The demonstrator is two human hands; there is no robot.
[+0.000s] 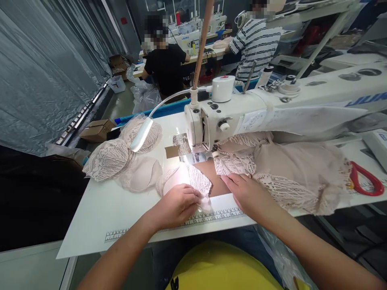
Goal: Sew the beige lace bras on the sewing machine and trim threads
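My left hand is closed, its fingers curled on the lower edge of a pale lace bra cup in front of the needle area. My right hand has thumb and fingers together on the edge of a beige lace piece right of the needle. Between the two pieces shows a brown surface. The sewing machine head stands just behind, its lamp lighting the left cup. More lace cups lie joined to the left. My right fingertips are partly hidden in the fabric.
A bendable lamp hangs over the left cups. Sheer beige fabric is heaped on the right, beside red-handled scissors. A ruler scale runs along the table's front edge. Two people sit at machines behind.
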